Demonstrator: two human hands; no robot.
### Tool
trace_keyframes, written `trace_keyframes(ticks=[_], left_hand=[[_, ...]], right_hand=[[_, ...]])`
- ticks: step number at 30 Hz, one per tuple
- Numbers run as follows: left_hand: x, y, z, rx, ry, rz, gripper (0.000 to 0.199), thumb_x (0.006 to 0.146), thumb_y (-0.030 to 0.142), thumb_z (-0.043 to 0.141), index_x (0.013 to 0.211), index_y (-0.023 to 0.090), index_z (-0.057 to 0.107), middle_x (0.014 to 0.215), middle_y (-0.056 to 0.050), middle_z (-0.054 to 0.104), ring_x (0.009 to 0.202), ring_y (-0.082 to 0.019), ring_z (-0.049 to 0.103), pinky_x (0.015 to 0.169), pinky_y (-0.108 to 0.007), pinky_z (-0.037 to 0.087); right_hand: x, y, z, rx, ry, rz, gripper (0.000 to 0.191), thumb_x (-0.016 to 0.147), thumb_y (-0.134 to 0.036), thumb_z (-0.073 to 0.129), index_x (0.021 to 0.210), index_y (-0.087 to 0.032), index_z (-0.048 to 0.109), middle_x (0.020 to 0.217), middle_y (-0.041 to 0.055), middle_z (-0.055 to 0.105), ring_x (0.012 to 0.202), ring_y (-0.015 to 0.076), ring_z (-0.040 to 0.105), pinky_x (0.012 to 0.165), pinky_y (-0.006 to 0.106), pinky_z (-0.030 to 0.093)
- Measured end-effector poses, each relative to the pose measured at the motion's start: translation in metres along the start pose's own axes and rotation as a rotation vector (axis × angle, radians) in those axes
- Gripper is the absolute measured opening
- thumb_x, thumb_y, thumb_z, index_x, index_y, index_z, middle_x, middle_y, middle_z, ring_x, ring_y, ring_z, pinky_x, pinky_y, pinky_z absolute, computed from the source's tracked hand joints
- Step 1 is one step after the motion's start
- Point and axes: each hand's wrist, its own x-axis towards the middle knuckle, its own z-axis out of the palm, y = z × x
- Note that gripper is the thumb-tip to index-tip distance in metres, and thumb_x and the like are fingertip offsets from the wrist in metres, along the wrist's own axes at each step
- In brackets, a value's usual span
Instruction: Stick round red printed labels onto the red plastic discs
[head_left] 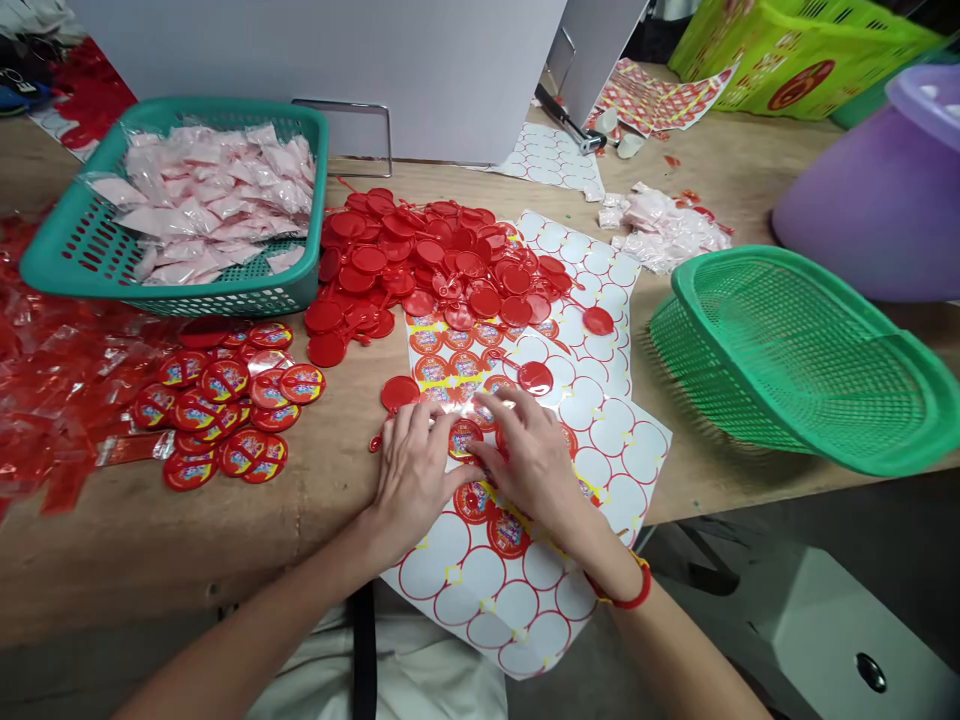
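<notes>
My left hand (416, 465) and my right hand (529, 455) meet over a sheet of round stickers (487, 590). Between them lies a red plastic disc (464, 438) with a printed round sticker on its face. Both hands are closed in at its edges, the right thumb pressing near its side. Some fingertips are hidden behind the knuckles. A plain red disc (400, 393) sits just beyond my left hand. Another red disc with a thin stem (535, 378) lies past my right fingers. Ahead is a heap of plain red discs (450, 260).
Stickered discs (225, 400) are piled at the left beside red plastic wrappers (67, 370). A teal basket (321, 220) holds small pink packets (217, 200). To the right stand a green basket (795, 360) and a purple tub (862, 200). White packets (667, 225) lie behind.
</notes>
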Motion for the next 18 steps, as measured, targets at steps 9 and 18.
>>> trace_keyframes(ticks=[9,18], left_hand=[[0.004,-0.002,-0.003,-0.649,-0.104,-0.052,0.012,0.078,0.014,0.052,0.089,0.019,0.048,0.079,-0.001,0.059,0.073,-0.015,0.058,0.064,-0.026,0.046],[0.009,0.008,-0.024,-1.604,-0.069,-0.653,0.043,0.060,0.025,0.072,0.095,0.014,0.051,0.071,-0.001,0.064,0.050,-0.010,0.060,0.049,-0.020,0.050]], right_hand=[[0.007,0.001,-0.007,0.478,-0.186,0.215,0.018,0.082,-0.028,0.050,0.076,-0.019,0.064,0.064,0.0013,0.060,0.060,0.0139,0.052,0.058,0.028,0.040],[0.001,-0.008,-0.008,0.904,-0.175,0.192,0.015,0.077,-0.033,0.060,0.073,-0.022,0.069,0.068,0.0015,0.065,0.062,0.0132,0.057,0.058,0.024,0.045]])
